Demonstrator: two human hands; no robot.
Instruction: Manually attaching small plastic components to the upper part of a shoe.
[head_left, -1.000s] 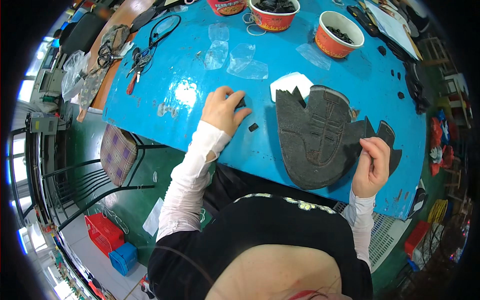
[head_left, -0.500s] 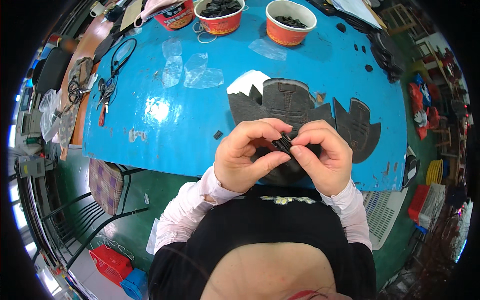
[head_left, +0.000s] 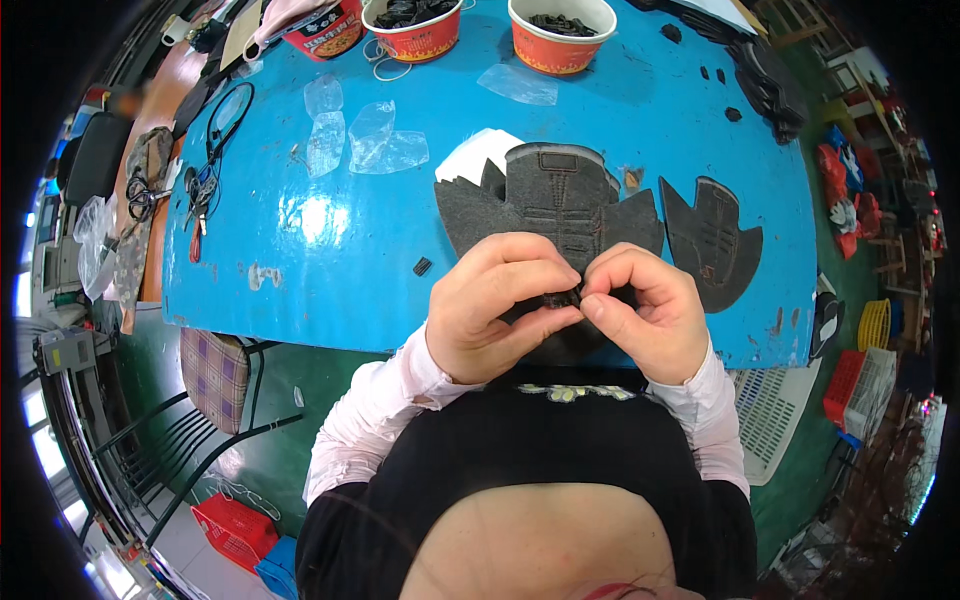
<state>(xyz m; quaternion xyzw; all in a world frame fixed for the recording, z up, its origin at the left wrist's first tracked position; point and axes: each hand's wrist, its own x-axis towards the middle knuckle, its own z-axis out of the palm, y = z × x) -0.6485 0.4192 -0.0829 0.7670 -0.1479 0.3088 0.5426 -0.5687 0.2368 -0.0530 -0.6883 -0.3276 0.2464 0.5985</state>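
Head camera: a person's bare hands meet low over a blue table point(head_left: 260, 225), working on a small black bundle point(head_left: 561, 299); the left hand point(head_left: 487, 308) grips it between thumb and fingers, while the right hand point(head_left: 648, 312) pinches at its right end, the fingertips hiding just how much it holds; the bundle sits above a dark grey stitched piece point(head_left: 520, 210) that lies on the table, partly covered by the hands; a second grey piece point(head_left: 718, 245) rests just beside it at right, and a white sheet point(head_left: 472, 157) shows from under its upper left edge; a short black strip point(head_left: 423, 266) lies near the left hand; farther back, two red paper tubs point(head_left: 410, 42) hold black bits, with clear film point(head_left: 388, 150) spread in front of them; at far left lies a looped black cord point(head_left: 212, 150); below the table's left edge stands a chair with a checked cushion point(head_left: 215, 378).
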